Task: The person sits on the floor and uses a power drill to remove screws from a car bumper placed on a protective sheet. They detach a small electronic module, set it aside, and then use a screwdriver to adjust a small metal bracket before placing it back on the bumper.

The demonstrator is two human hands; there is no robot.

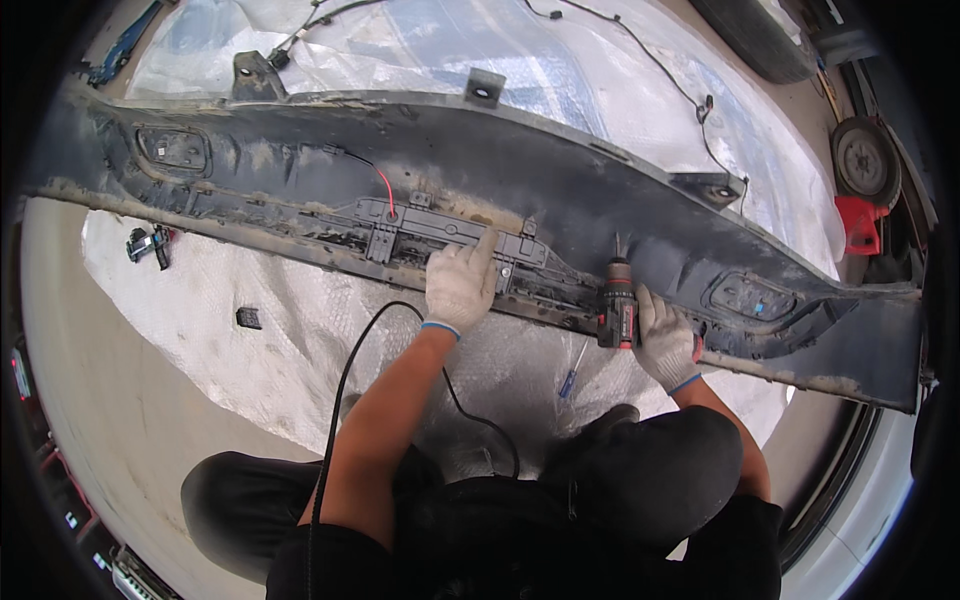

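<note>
A long dark bumper [590, 190], dusty on its inner side, lies across in front of me. My left hand [461, 285], in a white knit glove, rests on the grey plastic bracket [430, 226] along its middle. Its fingers stretch over the bracket; the thumb side is partly hidden. A red wire [384, 183] runs into that bracket. My gloved right hand [664, 342] is around the handle of a black and red cordless drill [619, 312] at the bumper's near edge. The drill's bit points away from me. The palm hides most of the handle.
White bubble wrap [330, 375] lies underneath. On it are a blue-handled screwdriver [568, 384], a small black piece [249, 318] and a small tool [150, 246]. A black cable [345, 370] hangs near my left arm. A wiring harness [660, 85] lies beyond; a wheel [866, 160] stands far right.
</note>
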